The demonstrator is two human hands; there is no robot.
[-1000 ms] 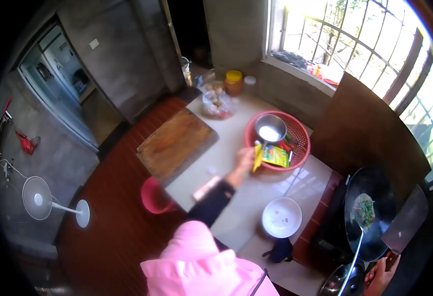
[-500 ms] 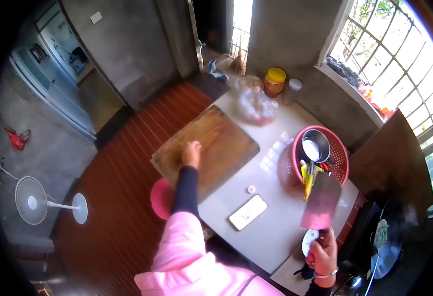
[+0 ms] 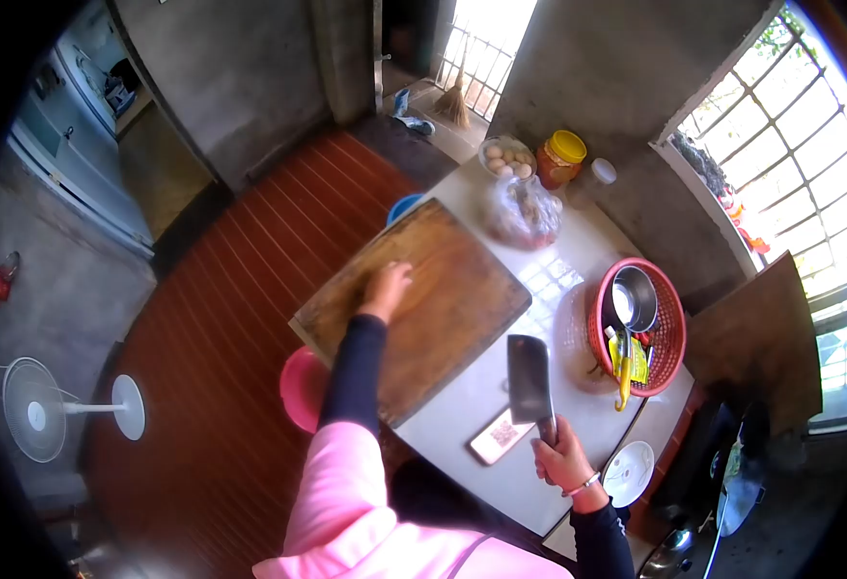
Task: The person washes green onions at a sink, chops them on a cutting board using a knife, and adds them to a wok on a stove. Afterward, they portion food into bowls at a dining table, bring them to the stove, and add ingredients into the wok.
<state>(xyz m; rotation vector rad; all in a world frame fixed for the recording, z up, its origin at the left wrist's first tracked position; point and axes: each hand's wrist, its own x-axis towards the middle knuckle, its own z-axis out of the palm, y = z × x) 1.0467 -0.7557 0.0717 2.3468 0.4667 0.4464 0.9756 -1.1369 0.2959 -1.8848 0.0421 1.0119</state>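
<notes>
My left hand (image 3: 386, 289) is over the wooden cutting board (image 3: 443, 294), its fingers curled together; whether anything small is between them is hidden. In my right hand (image 3: 564, 455) is the handle of a cleaver (image 3: 530, 378), its broad blade pointing up and away above the table, just right of the board. A phone (image 3: 500, 435) lies on the white table (image 3: 457, 420), partly behind the blade's lower end.
A red basket (image 3: 675, 328) holds a metal pot (image 3: 636, 297) and packets. A bag (image 3: 525, 214), eggs (image 3: 506, 157) and a yellow-lidded jar (image 3: 560, 159) stand at the back. A white bowl (image 3: 628, 473) and a wok (image 3: 744, 492) are right.
Over the last second my left hand went from the basket to the board. My right hand brought the cleaver from beside the wok leftward over the table, near the board.
</notes>
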